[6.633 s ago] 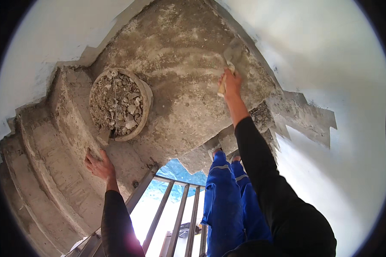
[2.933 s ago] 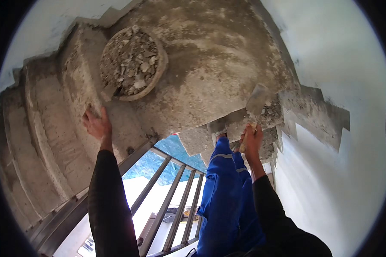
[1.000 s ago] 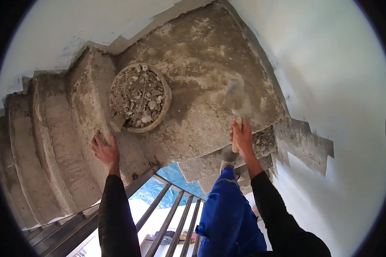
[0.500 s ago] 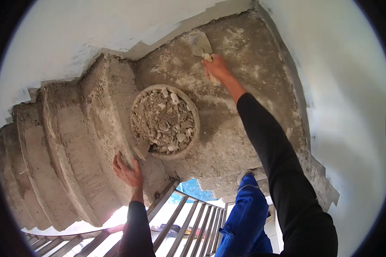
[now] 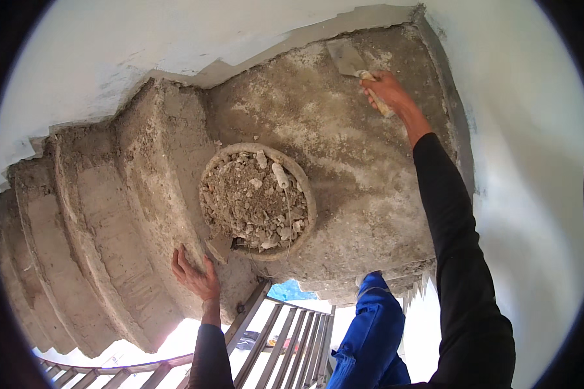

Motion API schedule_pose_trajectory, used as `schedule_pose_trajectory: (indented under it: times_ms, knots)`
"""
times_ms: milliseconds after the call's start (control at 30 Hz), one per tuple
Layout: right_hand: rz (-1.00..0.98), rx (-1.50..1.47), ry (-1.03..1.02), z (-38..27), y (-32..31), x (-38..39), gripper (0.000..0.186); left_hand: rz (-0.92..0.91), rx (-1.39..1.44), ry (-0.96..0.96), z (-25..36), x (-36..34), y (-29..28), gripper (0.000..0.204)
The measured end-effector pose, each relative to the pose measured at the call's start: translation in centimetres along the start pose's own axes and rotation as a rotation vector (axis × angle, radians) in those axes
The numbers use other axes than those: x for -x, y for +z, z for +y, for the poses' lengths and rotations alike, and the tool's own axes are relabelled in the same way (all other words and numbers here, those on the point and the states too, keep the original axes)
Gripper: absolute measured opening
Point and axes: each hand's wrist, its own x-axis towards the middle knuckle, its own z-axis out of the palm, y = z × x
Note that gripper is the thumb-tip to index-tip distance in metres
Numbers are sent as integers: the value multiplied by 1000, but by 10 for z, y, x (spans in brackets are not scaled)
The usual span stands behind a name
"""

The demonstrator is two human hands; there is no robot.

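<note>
My right hand is stretched out to the far corner of the rough concrete landing, gripping the wooden handle of a flat metal scraper whose blade lies on the floor near the white wall. My left hand rests flat with spread fingers on the side of a concrete stair step, holding nothing. Between the hands sits a round bucket full of grey rubble and dust.
Rough concrete steps curve away to the left. White plastered walls bound the landing at the top and right. A metal railing runs below, beside my blue trouser leg.
My right hand has reached with the scraper from near my leg to the landing's far corner. My left hand stays on the step. The view has tilted toward the bucket.
</note>
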Motion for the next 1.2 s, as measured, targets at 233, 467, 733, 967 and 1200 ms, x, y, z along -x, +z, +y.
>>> schedule_pose_trajectory:
  times_ms: [233,467,733,967,1200]
  knots:
    - [10,-92,59,-12,-13,-8,20,25,-4,44,-6,2,4,68]
    - [190,-256,25,5,-10,9,19,29,-3,59,-4,2,4,67]
    - [180,-442,17,19,-2,16,17,24,-14,54,-5,2,5,66]
    - [257,-365,-12,9,1,9,22,3,-6,47,1,2,7,67]
    - [472,-529,7,14,-4,5,18,5,-13,50,-6,4,4,67]
